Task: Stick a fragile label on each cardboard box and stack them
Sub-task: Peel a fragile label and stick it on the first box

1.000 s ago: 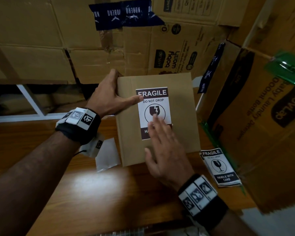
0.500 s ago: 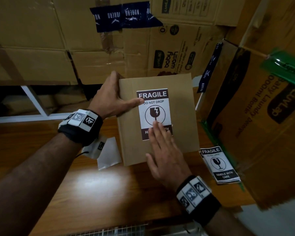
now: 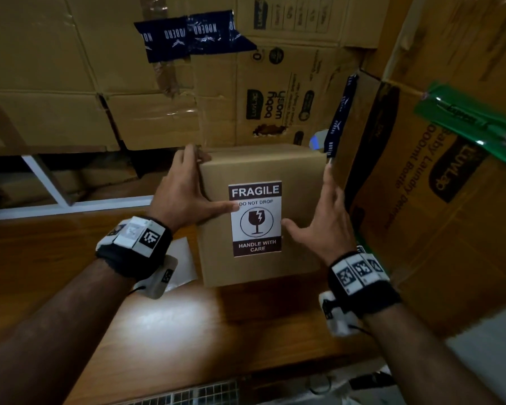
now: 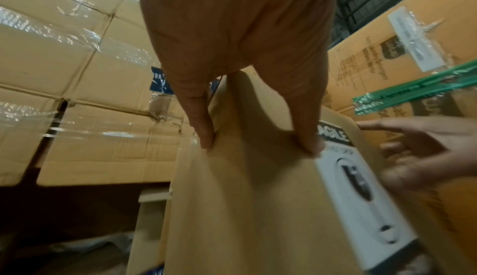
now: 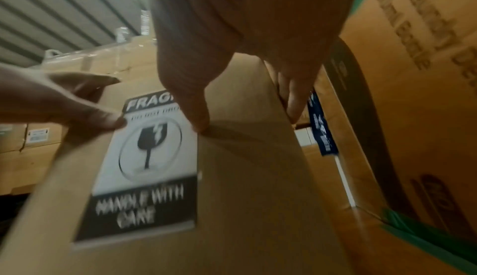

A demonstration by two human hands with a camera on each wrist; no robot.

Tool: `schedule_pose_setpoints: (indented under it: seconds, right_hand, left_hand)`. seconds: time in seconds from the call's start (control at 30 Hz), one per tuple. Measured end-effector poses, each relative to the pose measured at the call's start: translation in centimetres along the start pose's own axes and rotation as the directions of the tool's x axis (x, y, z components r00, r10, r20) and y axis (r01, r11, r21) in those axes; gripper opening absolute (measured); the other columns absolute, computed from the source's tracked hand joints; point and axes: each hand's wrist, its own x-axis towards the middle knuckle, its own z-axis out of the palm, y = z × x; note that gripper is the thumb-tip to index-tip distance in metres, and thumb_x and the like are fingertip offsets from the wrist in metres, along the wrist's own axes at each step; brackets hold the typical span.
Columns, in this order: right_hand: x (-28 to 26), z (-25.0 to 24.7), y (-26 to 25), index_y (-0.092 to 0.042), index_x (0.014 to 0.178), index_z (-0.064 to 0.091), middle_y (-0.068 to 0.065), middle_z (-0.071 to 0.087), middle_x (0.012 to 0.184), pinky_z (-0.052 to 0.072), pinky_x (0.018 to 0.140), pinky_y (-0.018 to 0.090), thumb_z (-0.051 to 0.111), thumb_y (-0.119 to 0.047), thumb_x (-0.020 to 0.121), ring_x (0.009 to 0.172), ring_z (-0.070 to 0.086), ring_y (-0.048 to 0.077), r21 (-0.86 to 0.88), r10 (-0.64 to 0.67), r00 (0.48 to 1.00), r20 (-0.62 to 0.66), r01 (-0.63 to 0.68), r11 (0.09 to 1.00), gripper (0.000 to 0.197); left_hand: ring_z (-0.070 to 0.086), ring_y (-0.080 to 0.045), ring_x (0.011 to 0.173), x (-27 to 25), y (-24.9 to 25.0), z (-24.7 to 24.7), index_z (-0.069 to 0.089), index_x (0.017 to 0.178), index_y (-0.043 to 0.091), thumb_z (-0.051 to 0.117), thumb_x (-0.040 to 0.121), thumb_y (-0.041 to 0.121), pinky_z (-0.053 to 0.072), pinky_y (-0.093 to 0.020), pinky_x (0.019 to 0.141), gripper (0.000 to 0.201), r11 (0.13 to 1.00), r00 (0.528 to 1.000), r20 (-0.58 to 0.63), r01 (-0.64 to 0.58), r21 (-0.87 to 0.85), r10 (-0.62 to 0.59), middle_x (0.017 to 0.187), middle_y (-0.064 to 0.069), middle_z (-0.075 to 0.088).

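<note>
A small cardboard box (image 3: pixel 216 264) stands on the wooden table (image 3: pixel 187 331), its front face turned to me. A white and brown FRAGILE label (image 3: pixel 256 219) is stuck flat on that face. My left hand (image 3: pixel 197 184) grips the box's left edge, fingers round the side and thumb on the front by the label. My right hand (image 3: pixel 316 206) lies against the right edge with straight fingers, its thumb on the front. The left wrist view shows the box (image 4: pixel 245 208) under my left hand (image 4: pixel 258 144). The right wrist view shows the label (image 5: pixel 147 157) beside my right hand (image 5: pixel 245 120).
Large taped cartons (image 3: pixel 41 83) wall in the back. A printed carton (image 3: pixel 435 214) with a green strap (image 3: pixel 465 118) stands close on the right. A white backing sheet (image 3: pixel 184 258) lies on the table behind my left wrist. Bare tabletop lies in front of the box.
My right hand has left the label and moved to the box's right edge. The box now stands with its top face in sight.
</note>
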Motion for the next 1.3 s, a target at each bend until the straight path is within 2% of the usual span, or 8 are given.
schedule_pose_setpoints:
  seconds: [0.17,0.27,0.4,0.53,0.73,0.97,1.1,1.3]
  right_hand:
    - [-0.8,-0.4,1.3,-0.030,0.164,-0.014,0.025,0.052,0.144,0.045,0.098,0.039,0.084,-0.037,0.085,0.127,0.056,0.039,0.009,0.075,0.997,0.003,-0.075,0.997,0.126]
    - [-1.1,-0.3,3.2,-0.030,0.166,-0.001,0.020,0.048,0.153,0.048,0.100,0.038,0.079,-0.024,0.091,0.134,0.053,0.034,0.028,0.094,0.996,0.013,-0.094,0.995,0.110]
    - [-0.1,-0.9,5.4,-0.032,0.164,0.012,0.015,0.052,0.149,0.046,0.093,0.031,0.069,-0.012,0.097,0.130,0.056,0.032,0.102,0.096,0.995,0.004,-0.096,0.990,0.090]
    - [0.6,-1.3,8.1,-0.031,0.163,0.015,0.005,0.062,0.139,0.055,0.101,0.043,0.070,-0.012,0.095,0.123,0.063,0.023,0.156,0.068,0.997,0.020,-0.070,0.985,0.090]
    - [-2.1,0.6,13.2,-0.017,0.148,0.045,0.010,0.050,0.147,0.047,0.101,0.041,0.075,-0.033,0.092,0.134,0.050,0.031,-0.285,0.269,0.934,0.236,-0.198,0.938,0.065]
    - [-4.9,2.9,17.0,-0.023,0.158,0.030,0.015,0.042,0.153,0.042,0.110,0.046,0.074,-0.046,0.089,0.140,0.044,0.036,-0.548,0.447,0.806,0.387,-0.188,0.815,0.085]
    - [-5.5,3.2,17.4,-0.025,0.151,0.044,0.014,0.052,0.139,0.046,0.104,0.043,0.056,-0.024,0.099,0.129,0.051,0.033,-0.624,0.432,0.844,0.319,-0.156,0.766,0.054]
    - [-6.9,3.5,17.6,-0.022,0.146,0.046,0.013,0.056,0.136,0.050,0.104,0.047,0.056,-0.024,0.098,0.124,0.055,0.032,-0.715,0.406,0.860,0.310,-0.071,0.696,0.049]
  left_hand:
    - [0.046,-0.029,0.134,-2.3,-0.6,3.0,0.041,0.122,0.031,0.098,0.061,0.028,0.056,-0.050,0.101,0.084,0.998,0.996,0.054,0.068,-0.005,-0.068,0.154,-0.006,0.032]
    - [0.035,-0.038,0.147,-3.3,-0.8,5.2,0.043,0.133,0.029,0.093,0.069,0.018,0.042,-0.054,0.113,0.082,0.996,0.993,0.080,0.084,0.038,-0.087,0.166,-0.010,0.021]
    - [0.044,-0.043,0.140,-3.3,0.2,7.4,0.036,0.149,0.030,0.085,0.078,0.015,0.048,-0.058,0.107,0.088,0.995,0.995,0.063,0.074,0.065,-0.078,0.168,-0.013,0.018]
    - [0.048,-0.043,0.138,-2.8,1.0,8.8,0.022,0.159,0.036,0.080,0.086,0.020,0.050,-0.058,0.106,0.094,0.987,0.991,0.069,0.105,0.122,-0.114,0.168,-0.015,0.019]
    - [0.051,-0.042,0.135,-1.9,1.6,9.9,0.013,0.161,0.036,0.079,0.087,0.028,0.051,-0.058,0.104,0.099,0.980,0.990,0.075,0.105,0.172,-0.119,0.164,-0.019,0.026]
    - [0.048,-0.041,0.138,-1.1,1.8,10.5,0.013,0.162,0.033,0.079,0.088,0.030,0.049,-0.057,0.108,0.099,0.974,0.990,0.078,0.101,0.202,-0.119,0.164,-0.018,0.027]
    - [0.048,-0.041,0.137,-0.7,2.1,10.9,0.016,0.161,0.032,0.079,0.088,0.026,0.049,-0.057,0.107,0.097,0.977,0.991,0.074,0.092,0.191,-0.107,0.163,-0.019,0.028]
    - [0.048,-0.040,0.137,0.2,2.3,11.9,0.018,0.160,0.033,0.080,0.087,0.031,0.050,-0.059,0.105,0.096,0.980,0.994,0.068,0.075,0.182,-0.089,0.162,-0.016,0.030]
